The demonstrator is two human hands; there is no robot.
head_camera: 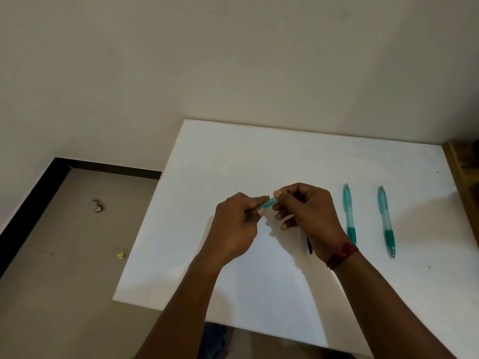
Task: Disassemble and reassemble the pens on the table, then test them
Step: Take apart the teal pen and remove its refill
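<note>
Early days I'd say — both the left hand and right hand pinch one teal pen above the table, while two more pens lie whole and untouched to the right.

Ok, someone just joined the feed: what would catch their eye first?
The left hand and right hand meet above the middle of the white rectangular table, pinching a translucent teal pen barrel between them. To their right, two teal plastic pens lie side by side, inner pen and outer pen, grips toward the person.
</note>
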